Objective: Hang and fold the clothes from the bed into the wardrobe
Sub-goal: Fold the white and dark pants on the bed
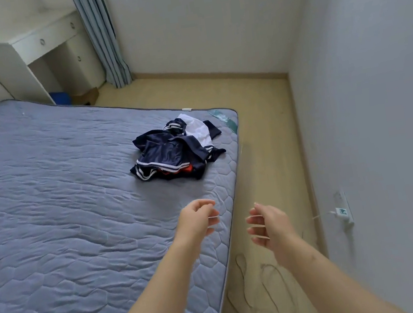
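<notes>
1. A crumpled heap of navy white-striped clothes (176, 151), with white and orange fabric mixed in, is seen on the grey-blue quilted bed (71, 190), near its far right corner.
2. The heap lies further up the bed, almost straight ahead of the left hand (199, 221). No clear long axis is shown by the bundle.
3. The left hand is held over the bed's edge and is judged the nearer. The right hand (270, 224) is held over the floor (260, 110) beside the bed.
4. The fingers (212, 213) of both hands are loosely curled and slightly spread. Nothing is gripped, and the heap is well apart from them.
</notes>
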`<state>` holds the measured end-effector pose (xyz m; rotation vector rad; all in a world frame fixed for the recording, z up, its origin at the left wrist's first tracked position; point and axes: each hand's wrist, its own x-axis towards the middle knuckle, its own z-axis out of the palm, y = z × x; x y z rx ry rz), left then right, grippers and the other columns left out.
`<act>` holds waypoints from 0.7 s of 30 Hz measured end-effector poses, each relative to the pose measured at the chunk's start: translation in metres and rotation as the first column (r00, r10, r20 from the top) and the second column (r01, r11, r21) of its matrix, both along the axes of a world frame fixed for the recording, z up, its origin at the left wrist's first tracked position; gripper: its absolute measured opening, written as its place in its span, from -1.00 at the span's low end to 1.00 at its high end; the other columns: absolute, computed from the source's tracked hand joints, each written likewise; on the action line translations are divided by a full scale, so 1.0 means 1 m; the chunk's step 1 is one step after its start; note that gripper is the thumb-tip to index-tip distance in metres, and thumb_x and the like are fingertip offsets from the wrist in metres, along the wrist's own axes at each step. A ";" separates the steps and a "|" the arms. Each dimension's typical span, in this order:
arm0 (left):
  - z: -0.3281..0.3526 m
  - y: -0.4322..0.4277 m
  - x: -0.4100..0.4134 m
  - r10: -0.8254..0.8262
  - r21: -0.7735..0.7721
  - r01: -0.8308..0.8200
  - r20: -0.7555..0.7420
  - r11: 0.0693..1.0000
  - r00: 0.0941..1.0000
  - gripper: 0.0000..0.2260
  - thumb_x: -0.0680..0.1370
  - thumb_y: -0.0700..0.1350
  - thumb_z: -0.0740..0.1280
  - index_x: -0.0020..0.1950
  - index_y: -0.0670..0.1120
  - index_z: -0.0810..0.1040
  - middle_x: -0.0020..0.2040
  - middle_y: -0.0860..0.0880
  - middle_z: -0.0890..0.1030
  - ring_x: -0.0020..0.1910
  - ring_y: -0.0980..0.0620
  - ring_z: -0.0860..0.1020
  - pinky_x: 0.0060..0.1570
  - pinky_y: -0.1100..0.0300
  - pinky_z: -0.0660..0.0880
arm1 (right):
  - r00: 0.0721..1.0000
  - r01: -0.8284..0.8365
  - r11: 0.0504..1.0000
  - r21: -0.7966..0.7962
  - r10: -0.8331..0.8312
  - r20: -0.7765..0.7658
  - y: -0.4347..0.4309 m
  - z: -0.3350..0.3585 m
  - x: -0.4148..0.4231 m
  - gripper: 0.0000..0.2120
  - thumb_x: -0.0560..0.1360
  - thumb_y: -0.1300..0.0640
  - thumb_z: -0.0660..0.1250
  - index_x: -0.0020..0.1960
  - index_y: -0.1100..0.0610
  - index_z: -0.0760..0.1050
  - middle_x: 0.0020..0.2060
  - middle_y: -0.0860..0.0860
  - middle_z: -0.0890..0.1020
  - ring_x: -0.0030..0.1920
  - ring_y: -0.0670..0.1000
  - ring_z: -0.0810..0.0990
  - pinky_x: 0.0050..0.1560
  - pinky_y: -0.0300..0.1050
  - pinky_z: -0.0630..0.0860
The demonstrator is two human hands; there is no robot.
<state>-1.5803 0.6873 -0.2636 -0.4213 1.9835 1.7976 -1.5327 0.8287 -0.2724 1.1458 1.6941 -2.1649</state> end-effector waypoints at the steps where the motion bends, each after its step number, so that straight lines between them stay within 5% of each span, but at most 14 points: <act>1: 0.002 0.008 -0.014 -0.010 -0.006 0.010 0.006 1.000 1.000 -0.85 0.56 -0.19 0.22 -0.16 -0.03 0.53 -0.27 -0.01 0.57 -0.30 0.07 0.55 -0.28 0.22 0.42 | 1.000 0.003 1.000 -0.013 -0.003 0.004 0.007 0.000 -0.014 -0.79 0.58 0.11 0.18 -0.21 0.14 0.43 -0.37 0.03 0.51 -0.45 -0.02 0.43 -0.42 -0.26 0.32; 6: 0.000 0.041 -0.080 0.023 -0.019 -0.023 0.029 1.000 0.999 -0.83 0.57 -0.21 0.20 -0.17 -0.03 0.52 -0.26 -0.03 0.56 -0.30 0.07 0.53 -0.30 0.24 0.39 | 0.996 -0.015 1.000 -0.025 0.018 0.087 0.041 -0.011 -0.085 -0.78 0.58 0.10 0.18 -0.20 0.14 0.44 -0.33 0.05 0.51 -0.39 -0.01 0.45 -0.40 -0.24 0.37; 15: -0.008 0.131 -0.250 0.185 -0.041 -0.187 -0.043 0.982 0.982 -0.82 0.57 -0.23 0.17 -0.11 -0.05 0.53 -0.26 0.00 0.57 -0.32 0.09 0.54 -0.31 0.25 0.39 | 0.978 -0.207 0.978 -0.009 0.207 -0.005 0.135 -0.016 -0.292 -0.81 0.57 0.10 0.20 -0.19 0.13 0.44 -0.27 0.05 0.53 -0.39 -0.01 0.47 -0.40 -0.24 0.35; 21: 0.002 0.201 -0.353 0.275 -0.023 -0.275 0.007 0.961 0.961 -0.85 0.57 -0.20 0.19 -0.09 -0.04 0.54 -0.21 -0.01 0.58 -0.30 0.10 0.55 -0.24 0.24 0.44 | 0.955 -0.296 0.955 0.027 0.294 0.044 0.208 -0.009 -0.407 -0.84 0.54 0.18 0.19 -0.22 0.13 0.39 -0.38 0.04 0.47 -0.47 -0.03 0.36 -0.42 -0.27 0.26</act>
